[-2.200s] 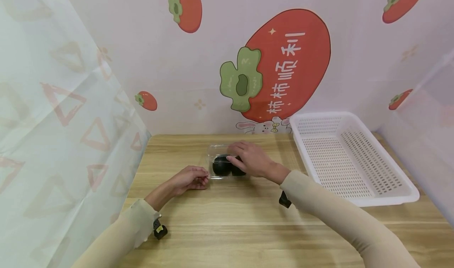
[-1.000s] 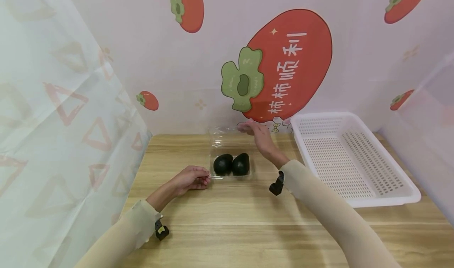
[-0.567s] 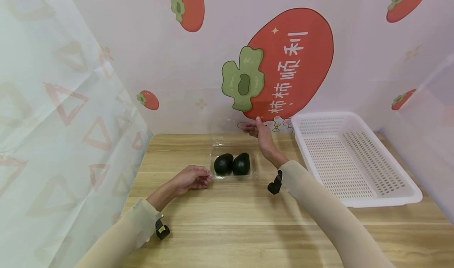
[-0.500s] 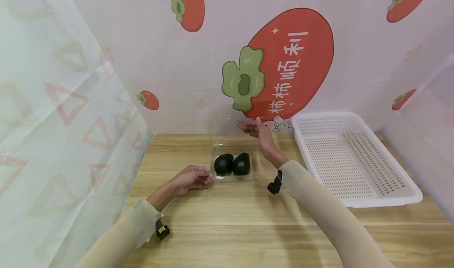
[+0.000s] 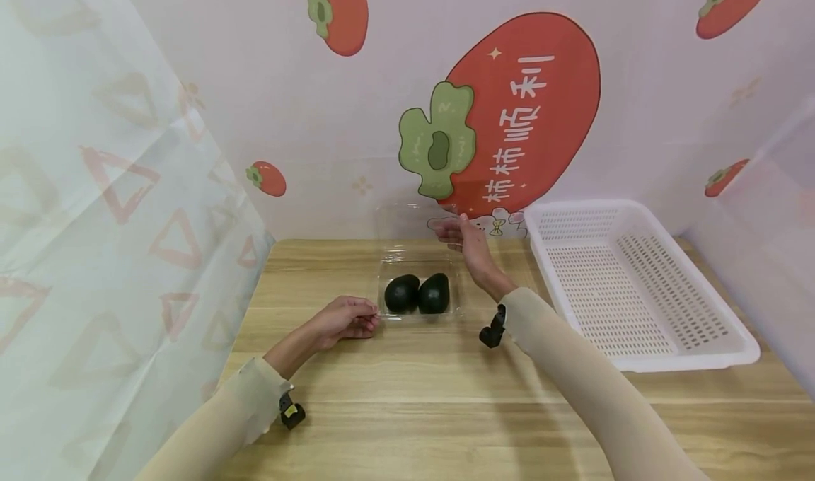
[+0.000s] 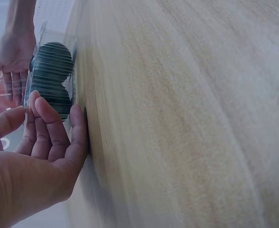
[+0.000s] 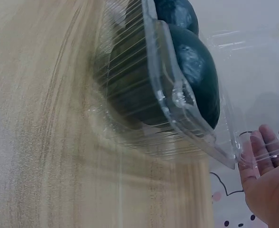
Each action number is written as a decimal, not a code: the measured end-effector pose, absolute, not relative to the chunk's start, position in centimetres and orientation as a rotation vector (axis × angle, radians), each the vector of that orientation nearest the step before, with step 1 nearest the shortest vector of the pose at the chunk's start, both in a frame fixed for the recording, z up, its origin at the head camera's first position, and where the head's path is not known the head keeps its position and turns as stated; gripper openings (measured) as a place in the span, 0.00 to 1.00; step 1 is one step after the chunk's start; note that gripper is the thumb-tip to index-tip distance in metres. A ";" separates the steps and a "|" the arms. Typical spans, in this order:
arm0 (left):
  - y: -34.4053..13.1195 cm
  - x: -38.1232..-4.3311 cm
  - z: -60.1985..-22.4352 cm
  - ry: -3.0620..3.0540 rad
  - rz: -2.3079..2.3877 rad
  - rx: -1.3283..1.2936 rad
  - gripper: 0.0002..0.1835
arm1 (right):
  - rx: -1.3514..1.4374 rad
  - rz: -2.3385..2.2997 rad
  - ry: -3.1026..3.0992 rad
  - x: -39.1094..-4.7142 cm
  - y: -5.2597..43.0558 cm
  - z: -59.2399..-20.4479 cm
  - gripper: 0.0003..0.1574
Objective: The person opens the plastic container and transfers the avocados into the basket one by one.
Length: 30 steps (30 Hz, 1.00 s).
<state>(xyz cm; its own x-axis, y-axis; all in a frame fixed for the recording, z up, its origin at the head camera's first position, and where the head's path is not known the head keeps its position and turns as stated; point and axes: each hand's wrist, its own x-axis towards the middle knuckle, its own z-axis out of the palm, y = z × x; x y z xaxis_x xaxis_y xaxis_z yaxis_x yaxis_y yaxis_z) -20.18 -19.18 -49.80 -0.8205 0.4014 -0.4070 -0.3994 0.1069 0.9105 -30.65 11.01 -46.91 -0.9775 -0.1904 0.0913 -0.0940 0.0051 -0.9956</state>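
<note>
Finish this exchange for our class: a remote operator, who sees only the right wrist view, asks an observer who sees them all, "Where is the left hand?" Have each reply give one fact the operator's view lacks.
Observer: In the head view, the left hand has its fingertips at the near left corner of the clear box.
Operator: My view cuts the box off at the top. What does it hold in all?
Observer: Just two dark fruits, side by side.
Operator: Does anything else stand on the table?
Observer: Yes, a white basket, to the right of the box in the head view.
</note>
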 end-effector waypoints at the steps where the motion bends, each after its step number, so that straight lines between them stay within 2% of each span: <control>1: -19.2 -20.2 -49.8 1.808 1.773 0.002 0.10 | -0.306 -2.145 2.174 -30.7 11.0 -47.0 0.47; 10: -19.2 -20.3 -50.3 1.802 1.771 -0.006 0.10 | -0.273 -2.161 2.134 -30.8 11.3 -47.6 0.46; 18: -19.1 -20.3 -50.4 1.789 1.768 0.002 0.10 | -0.245 -2.167 2.114 -30.9 11.2 -48.2 0.39; 30: -19.2 -20.7 -49.9 1.807 1.792 -0.031 0.09 | -0.105 -2.172 2.047 -31.1 11.3 -48.4 0.38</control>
<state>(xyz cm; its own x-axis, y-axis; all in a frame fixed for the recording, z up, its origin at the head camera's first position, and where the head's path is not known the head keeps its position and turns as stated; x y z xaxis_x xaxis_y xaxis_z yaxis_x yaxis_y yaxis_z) -20.71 -19.22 -49.89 -0.8271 0.3799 -0.4143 -0.4110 0.0943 0.9068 -31.10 11.27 -48.37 -0.9855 -0.1602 -0.0552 0.0645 -0.0538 -0.9965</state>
